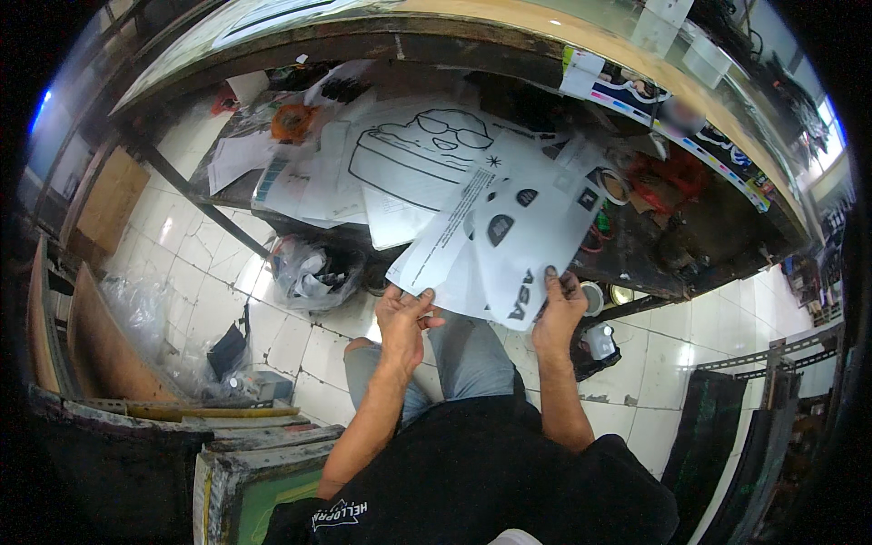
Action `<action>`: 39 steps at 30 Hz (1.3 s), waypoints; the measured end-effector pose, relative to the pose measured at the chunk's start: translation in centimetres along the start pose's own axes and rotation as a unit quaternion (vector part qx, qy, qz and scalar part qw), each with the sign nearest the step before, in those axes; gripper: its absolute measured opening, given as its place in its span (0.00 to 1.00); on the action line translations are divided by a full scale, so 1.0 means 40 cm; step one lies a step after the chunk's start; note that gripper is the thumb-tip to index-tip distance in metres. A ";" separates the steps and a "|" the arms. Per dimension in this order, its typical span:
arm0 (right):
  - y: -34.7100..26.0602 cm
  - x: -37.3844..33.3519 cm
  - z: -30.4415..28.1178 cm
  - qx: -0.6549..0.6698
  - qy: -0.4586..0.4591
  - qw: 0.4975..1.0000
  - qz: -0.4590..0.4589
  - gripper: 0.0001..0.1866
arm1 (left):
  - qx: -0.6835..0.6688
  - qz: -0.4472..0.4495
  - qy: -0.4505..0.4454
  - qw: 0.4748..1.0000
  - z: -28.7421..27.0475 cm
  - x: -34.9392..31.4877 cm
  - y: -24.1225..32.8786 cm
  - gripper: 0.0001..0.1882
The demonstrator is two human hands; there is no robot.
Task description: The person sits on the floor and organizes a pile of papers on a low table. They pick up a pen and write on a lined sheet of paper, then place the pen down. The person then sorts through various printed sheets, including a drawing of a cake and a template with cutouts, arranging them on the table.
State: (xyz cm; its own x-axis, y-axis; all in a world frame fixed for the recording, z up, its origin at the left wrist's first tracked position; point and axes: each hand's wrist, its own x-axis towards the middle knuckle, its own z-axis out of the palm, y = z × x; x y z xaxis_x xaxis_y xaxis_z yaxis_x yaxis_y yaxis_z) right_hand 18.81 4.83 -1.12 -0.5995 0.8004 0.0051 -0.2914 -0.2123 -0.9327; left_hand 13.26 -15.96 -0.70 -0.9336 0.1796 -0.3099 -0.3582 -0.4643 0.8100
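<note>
My left hand [406, 324] pinches the near left corner of a translucent printed sheet [440, 238] between thumb and fingers. In my right hand [560, 307] is the near right edge of another translucent sheet [536, 250], which bears dark rounded shapes and bold lettering. The two sheets overlap, their far ends over the shelf under the table. Beyond them lies a larger sheet [400, 150] with a black line drawing of a figure in glasses. Whether the held sheets touch the pile there, I cannot tell.
The lower shelf [238, 182] carries loose papers, an orange tape roll [292, 121] and a red plastic bag [670, 182]. Above runs the tabletop edge [509, 45]. A clear bag of scraps [315, 272] sits on the tiled floor. Framed screens [263, 463] stand at my left.
</note>
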 end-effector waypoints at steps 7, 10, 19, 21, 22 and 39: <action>-0.001 0.012 -0.010 -0.002 -0.007 1.000 0.013 0.04 | -0.064 -0.013 -0.037 0.997 -0.002 -0.015 -0.005 0.13; 0.019 -0.004 -0.013 -0.094 -0.028 0.995 0.031 0.07 | -0.078 -0.025 -0.068 0.994 -0.006 -0.023 -0.009 0.13; -0.002 -0.043 -0.015 -0.088 -0.074 0.993 0.001 0.15 | -0.108 -0.028 -0.141 0.984 -0.034 -0.056 -0.013 0.21; -0.017 -0.049 -0.015 -0.092 -0.081 0.992 -0.010 0.19 | -0.130 -0.025 -0.121 0.984 -0.041 -0.054 -0.012 0.25; -0.033 -0.049 -0.024 -0.118 -0.091 0.989 0.004 0.22 | -0.125 -0.028 -0.106 0.986 -0.049 -0.043 -0.016 0.27; -0.056 0.010 -0.127 -0.104 -0.073 0.991 0.047 0.21 | 0.060 -0.014 -0.135 0.989 0.005 0.035 0.016 0.23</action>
State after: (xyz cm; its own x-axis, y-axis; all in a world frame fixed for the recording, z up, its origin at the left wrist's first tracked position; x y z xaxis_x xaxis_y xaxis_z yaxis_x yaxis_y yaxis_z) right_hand 22.99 8.47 -0.84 -0.7220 0.6902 -0.0481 -0.0779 -0.1501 -0.9856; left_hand 11.73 -15.84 -0.54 -0.8834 0.4229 -0.2018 -0.3655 -0.3526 0.8614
